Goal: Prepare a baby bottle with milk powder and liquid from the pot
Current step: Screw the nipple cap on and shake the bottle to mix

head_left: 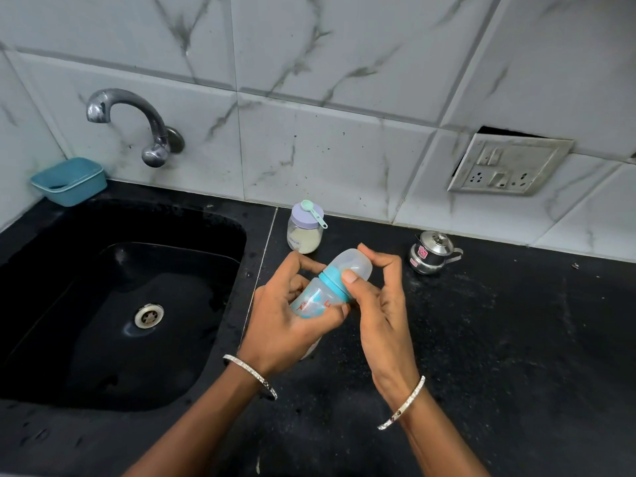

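A clear baby bottle (315,299) with a teal collar and a translucent cap is held tilted above the black counter, cap pointing up and to the right. My left hand (285,318) grips its body. My right hand (375,301) grips the cap and collar with thumb and fingers. Behind them stands a small jar of milk powder (304,234) with a lilac lid, a green scoop (315,211) lying on top. A small steel pot (430,253) with a lid sits on the counter to the right.
A black sink (113,304) with a drain lies to the left, a chrome tap (137,122) above it. A teal tub (69,180) stands in the back left corner. A wall socket (506,165) is on the tiles at right. The black counter (516,339) extends right.
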`<state>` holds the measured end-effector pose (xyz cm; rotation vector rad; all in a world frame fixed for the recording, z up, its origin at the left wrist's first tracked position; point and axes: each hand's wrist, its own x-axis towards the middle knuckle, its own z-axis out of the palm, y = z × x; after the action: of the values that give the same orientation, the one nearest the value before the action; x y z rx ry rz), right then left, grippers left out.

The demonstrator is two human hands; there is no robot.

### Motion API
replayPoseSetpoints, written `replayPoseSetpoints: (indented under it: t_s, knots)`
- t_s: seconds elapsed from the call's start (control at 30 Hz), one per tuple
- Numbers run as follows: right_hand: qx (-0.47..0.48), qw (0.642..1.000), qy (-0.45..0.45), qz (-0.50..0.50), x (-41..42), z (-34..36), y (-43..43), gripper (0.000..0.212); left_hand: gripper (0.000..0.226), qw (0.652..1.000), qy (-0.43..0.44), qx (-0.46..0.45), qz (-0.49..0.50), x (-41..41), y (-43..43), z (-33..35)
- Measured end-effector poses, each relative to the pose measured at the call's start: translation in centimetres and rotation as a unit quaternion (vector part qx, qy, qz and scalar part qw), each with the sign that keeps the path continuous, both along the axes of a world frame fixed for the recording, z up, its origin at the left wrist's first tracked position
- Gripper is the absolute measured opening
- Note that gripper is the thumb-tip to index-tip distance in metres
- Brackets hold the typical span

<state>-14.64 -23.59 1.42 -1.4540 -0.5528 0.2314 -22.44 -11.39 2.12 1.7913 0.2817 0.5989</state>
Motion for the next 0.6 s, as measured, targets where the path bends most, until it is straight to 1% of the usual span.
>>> replayPoseSetpoints:
  t_s: [0.2,0.33,0.43,0.5,0.6]
  knots:
    - [-0.012,0.999,-0.027,-0.011,0.5,0.0,-0.4,0.029,0.044,1.0,0.001,0.013,-0.009,0.3,0.1,0.3]
    - [-0.021,1.0,-0.017,0.002,0.8,-0.1,-0.4,0.031,0.045,1.0,0.005,0.018,-0.008,0.6,0.2,0.3]
    - [-0.034,0.999,0.0,0.019,0.8,-0.3,-0.4,0.039,0.044,1.0,0.008,0.012,-0.013,0.9,0.5,-0.1]
    - [-0.042,0.998,0.018,0.046,0.7,-0.4,-0.5,0.05,0.042,1.0,0.021,-0.001,-0.016,1.1,0.9,-0.3]
    - [-0.05,0.989,0.082,0.111,0.4,-0.6,-0.8,0.064,0.033,0.998,0.044,-0.038,-0.023,1.6,1.3,-0.7]
